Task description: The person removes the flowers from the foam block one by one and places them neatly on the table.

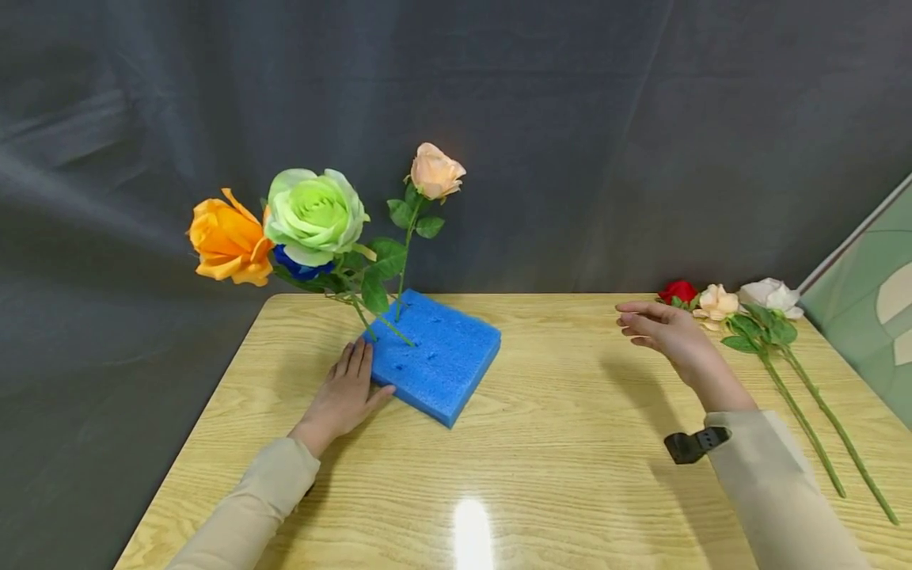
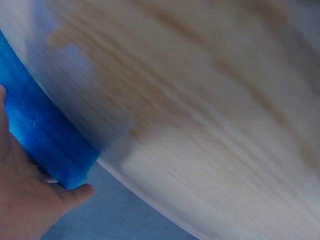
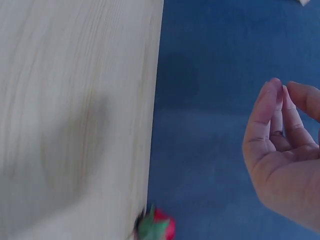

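Note:
My left hand [image 1: 343, 396] lies at the near left side of a blue foam block [image 1: 445, 348], its fingers extended and touching the block's edge. In the left wrist view the thumb sits beside the blue foam [image 2: 45, 135]. Stems stand in the block, bearing an orange rose [image 1: 229, 240], a light green rose [image 1: 316, 214], a dark blue flower [image 1: 302, 265] partly hidden behind the green one, and a peach rose [image 1: 436, 171]. My right hand [image 1: 670, 336] hovers above the table at the right, fingers loosely bent, holding nothing. In the right wrist view its fingers [image 3: 260, 122] curve toward the thumb.
At the table's right lie a red rose [image 1: 678, 292], a cream rose [image 1: 716, 302] and a white rose [image 1: 773, 296], with long green stems [image 1: 834, 423] toward the front. A dark cloth [image 1: 541, 142] hangs behind the wooden table [image 1: 556, 491]. A green panel [image 1: 869, 317] stands at the right.

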`<action>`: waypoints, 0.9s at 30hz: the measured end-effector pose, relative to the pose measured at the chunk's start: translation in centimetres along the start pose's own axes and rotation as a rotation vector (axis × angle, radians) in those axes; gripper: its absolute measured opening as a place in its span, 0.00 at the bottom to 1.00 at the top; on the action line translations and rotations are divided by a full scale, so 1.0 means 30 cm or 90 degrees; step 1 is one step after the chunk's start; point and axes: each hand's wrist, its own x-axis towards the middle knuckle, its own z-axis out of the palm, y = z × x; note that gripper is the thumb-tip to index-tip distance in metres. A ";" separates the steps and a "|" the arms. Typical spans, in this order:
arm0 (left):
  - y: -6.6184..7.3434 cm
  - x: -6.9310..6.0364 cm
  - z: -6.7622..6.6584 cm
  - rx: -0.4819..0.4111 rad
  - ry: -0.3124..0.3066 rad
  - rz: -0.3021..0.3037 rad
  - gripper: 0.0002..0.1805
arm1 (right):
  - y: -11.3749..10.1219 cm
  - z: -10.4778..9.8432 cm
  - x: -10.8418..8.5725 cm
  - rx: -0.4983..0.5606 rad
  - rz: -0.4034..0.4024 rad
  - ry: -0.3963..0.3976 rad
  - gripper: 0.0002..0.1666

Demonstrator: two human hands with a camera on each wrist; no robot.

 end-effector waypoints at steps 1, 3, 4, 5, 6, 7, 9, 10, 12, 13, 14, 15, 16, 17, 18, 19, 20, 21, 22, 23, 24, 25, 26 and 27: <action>0.002 -0.001 -0.001 -0.001 0.001 -0.002 0.45 | -0.015 0.021 0.005 -0.004 -0.001 -0.006 0.12; 0.003 -0.003 -0.001 0.000 0.001 -0.005 0.45 | -0.044 0.063 0.017 -0.011 -0.005 -0.015 0.18; 0.004 -0.003 -0.002 0.001 0.002 -0.006 0.45 | -0.057 0.083 0.023 -0.015 -0.009 -0.020 0.21; 0.005 -0.003 -0.001 0.002 0.002 -0.009 0.45 | -0.070 0.103 0.029 -0.017 -0.013 -0.023 0.24; 0.005 -0.003 -0.001 0.004 0.004 -0.009 0.45 | -0.081 0.122 0.034 -0.019 -0.015 -0.028 0.25; 0.006 -0.004 -0.001 0.006 0.004 -0.010 0.44 | -0.091 0.141 0.039 -0.019 -0.018 -0.033 0.26; 0.008 -0.005 -0.001 0.012 0.007 -0.012 0.44 | -0.109 0.176 0.048 -0.018 -0.023 -0.042 0.26; 0.009 -0.004 0.000 0.015 0.008 -0.013 0.44 | -0.117 0.192 0.051 -0.017 -0.023 -0.045 0.26; 0.011 -0.004 0.000 0.021 0.006 -0.016 0.44 | -0.128 0.222 0.060 -0.016 -0.025 -0.052 0.25; 0.013 -0.004 0.000 0.023 0.004 -0.019 0.44 | -0.132 0.236 0.064 -0.016 -0.025 -0.054 0.25; 0.014 -0.004 0.000 0.025 0.003 -0.022 0.44 | -0.136 0.249 0.068 -0.015 -0.025 -0.056 0.24; 0.016 -0.004 0.000 0.026 0.001 -0.026 0.44 | -0.139 0.262 0.071 -0.015 -0.026 -0.058 0.24; 0.017 -0.003 0.000 0.027 0.000 -0.028 0.44 | -0.142 0.274 0.075 -0.016 -0.026 -0.060 0.24; 0.018 -0.003 0.000 0.027 -0.002 -0.031 0.44 | -0.145 0.285 0.078 -0.015 -0.028 -0.063 0.23; 0.019 -0.003 0.000 0.025 -0.003 -0.030 0.44 | -0.147 0.296 0.081 -0.015 -0.029 -0.065 0.23; 0.019 -0.003 0.000 0.025 -0.004 -0.031 0.44 | -0.149 0.306 0.084 -0.014 -0.030 -0.067 0.23; 0.018 -0.002 0.002 0.023 -0.002 -0.029 0.44 | -0.152 0.316 0.086 -0.012 -0.031 -0.068 0.23; 0.016 -0.001 0.003 0.019 -0.001 -0.028 0.44 | -0.153 0.326 0.089 -0.008 -0.031 -0.070 0.22; 0.012 -0.001 0.004 0.016 0.001 -0.024 0.44 | -0.154 0.336 0.091 -0.005 -0.033 -0.072 0.22; 0.008 0.000 0.006 0.013 0.008 -0.017 0.44 | -0.155 0.346 0.093 -0.001 -0.037 -0.075 0.22; 0.002 0.000 0.008 0.004 0.019 -0.009 0.44 | -0.154 0.357 0.096 0.002 -0.040 -0.077 0.22; -0.003 0.000 0.008 -0.008 0.031 -0.002 0.44 | -0.154 0.367 0.098 0.005 -0.042 -0.079 0.22; -0.010 0.001 0.009 -0.020 0.042 0.008 0.45 | -0.153 0.379 0.100 0.009 -0.042 -0.081 0.21; -0.016 0.002 0.010 -0.027 0.050 0.015 0.45 | -0.152 0.391 0.102 0.012 -0.043 -0.084 0.21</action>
